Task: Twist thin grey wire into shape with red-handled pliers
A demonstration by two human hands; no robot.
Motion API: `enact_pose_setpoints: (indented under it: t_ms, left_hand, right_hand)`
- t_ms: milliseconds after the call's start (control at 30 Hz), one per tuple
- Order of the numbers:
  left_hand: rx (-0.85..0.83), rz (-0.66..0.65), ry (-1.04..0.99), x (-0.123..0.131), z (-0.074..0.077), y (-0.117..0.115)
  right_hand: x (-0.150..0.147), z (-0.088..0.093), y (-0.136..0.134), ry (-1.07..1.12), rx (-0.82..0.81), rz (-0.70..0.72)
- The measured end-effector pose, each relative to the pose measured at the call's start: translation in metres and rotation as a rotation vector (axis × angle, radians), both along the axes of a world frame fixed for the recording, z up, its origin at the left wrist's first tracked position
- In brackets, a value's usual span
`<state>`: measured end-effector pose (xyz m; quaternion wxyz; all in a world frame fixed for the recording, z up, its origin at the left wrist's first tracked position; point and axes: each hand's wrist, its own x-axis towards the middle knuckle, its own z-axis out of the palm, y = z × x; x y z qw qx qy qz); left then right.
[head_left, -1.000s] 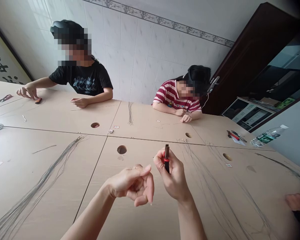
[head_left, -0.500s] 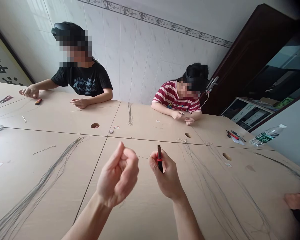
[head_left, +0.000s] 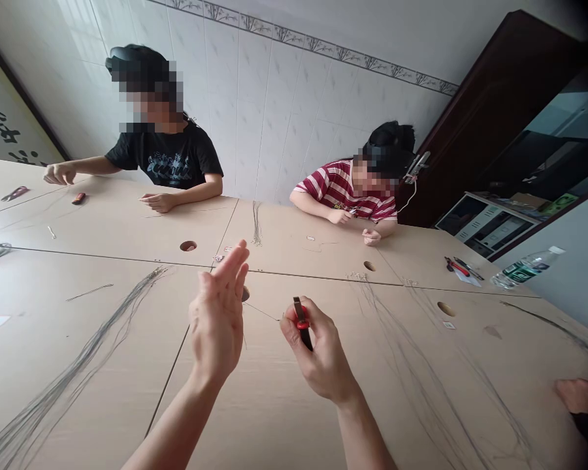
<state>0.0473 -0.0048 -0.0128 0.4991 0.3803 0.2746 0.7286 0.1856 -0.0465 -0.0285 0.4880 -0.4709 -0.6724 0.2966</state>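
From my end, I have both hands over the middle of the table [head_left: 269, 405], low centre of the frame. The right hand [head_left: 316, 346] is closed around the pliers [head_left: 301, 323], their head pointing up, and its thumb and forefinger tips pinch the end of a thin wire [head_left: 263, 312]. That wire runs up and left, just right of centre, until it goes out of my sight behind the left hand [head_left: 218, 320]. The left hand is spread wide, fingers stretched upward; I can't tell whether the wire is looped or caught there.

I judge this strand to be partway through handling: it is picked out singly and pinched at one end, but I can make out no finished shape along it. A tiny dark spot at the pinched end may be a bend or twist, too small for me to call.

Plenty more strands lie about. A thick bundle [head_left: 110, 329] slants across the lower left, and looser strands [head_left: 411, 352] fan down the lower right, with small bright bits [head_left: 359, 277] at their upper ends. Which of these are done and which are waiting, I can't tell from here.
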Motion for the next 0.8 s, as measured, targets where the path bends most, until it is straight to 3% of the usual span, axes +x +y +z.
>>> enact_pose_setpoints:
  t_ms: [167, 233, 533, 800]
  left_hand:
    - [-0.085, -0.227, 0.606, 0.007, -0.014, 0.000]
    - [-0.105, -0.261, 0.713, 0.009, -0.017, -0.001]
    - [-0.226, -0.399, 0.619, 0.011, -0.021, 0.001]
    - [-0.331, -0.432, 0.531, 0.008, -0.021, 0.008]
  right_hand:
    - [0.004, -0.002, 0.003, 0.002, 0.030, -0.030]
    - [0.007, -0.005, 0.006, -0.003, 0.048, -0.060]
    - [0.011, -0.013, 0.014, -0.029, 0.040, -0.127]
    - [0.010, -0.021, 0.021, -0.072, 0.058, -0.156]
